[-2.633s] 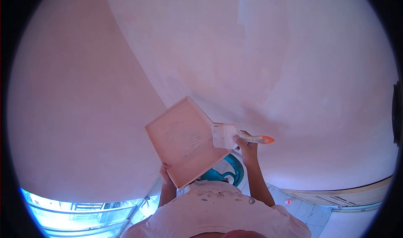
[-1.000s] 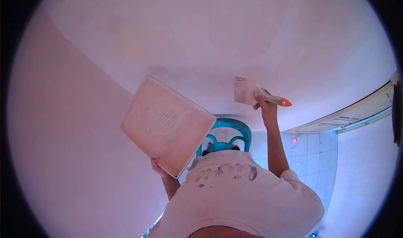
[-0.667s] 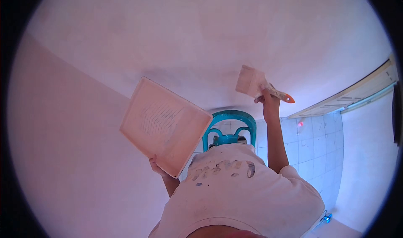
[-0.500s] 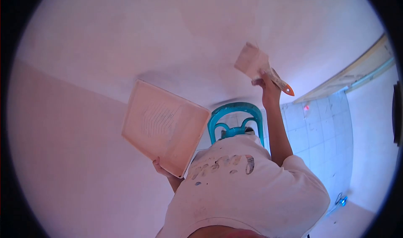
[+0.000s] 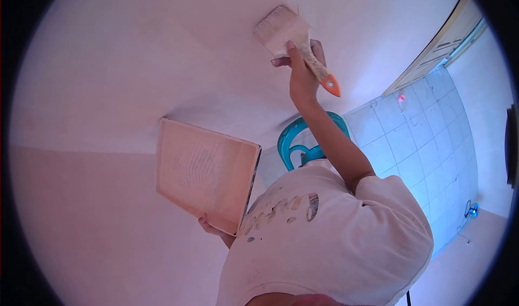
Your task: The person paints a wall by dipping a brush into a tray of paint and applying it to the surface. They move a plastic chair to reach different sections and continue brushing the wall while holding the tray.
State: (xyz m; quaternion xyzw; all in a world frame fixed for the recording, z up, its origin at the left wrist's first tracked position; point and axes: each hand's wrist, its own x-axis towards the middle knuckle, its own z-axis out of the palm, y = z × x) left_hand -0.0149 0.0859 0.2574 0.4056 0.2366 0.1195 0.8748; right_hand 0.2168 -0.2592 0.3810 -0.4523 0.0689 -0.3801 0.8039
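Observation:
A wide paintbrush (image 5: 281, 31) with an orange-tipped handle is gripped in my right hand (image 5: 304, 68), thumb over its lower head. Its bristles are right at the pale pink wall (image 5: 205, 46), pointing up and left. Lower left, my left hand (image 5: 210, 223) grips a paint tray (image 5: 227, 168) by its near edge, thumb on the rim and the other fingers hidden beneath. Pinkish paint coats the tray, and ridges show in its middle. The tray's far corner overlaps the wall in this view.
Below my right forearm stands a teal plastic chair (image 5: 289, 138), partly covered by my shirt. Light tiles (image 5: 416, 138) cover the floor at right. A door-like panel (image 5: 432, 46) stands along the upper right, and a small blue fan-like object (image 5: 473, 211) lies lower right.
My right hand has carried the paintbrush up and left along the wall. The tray in my left hand has shifted slightly left and down in view, and the camera has turned somewhat.

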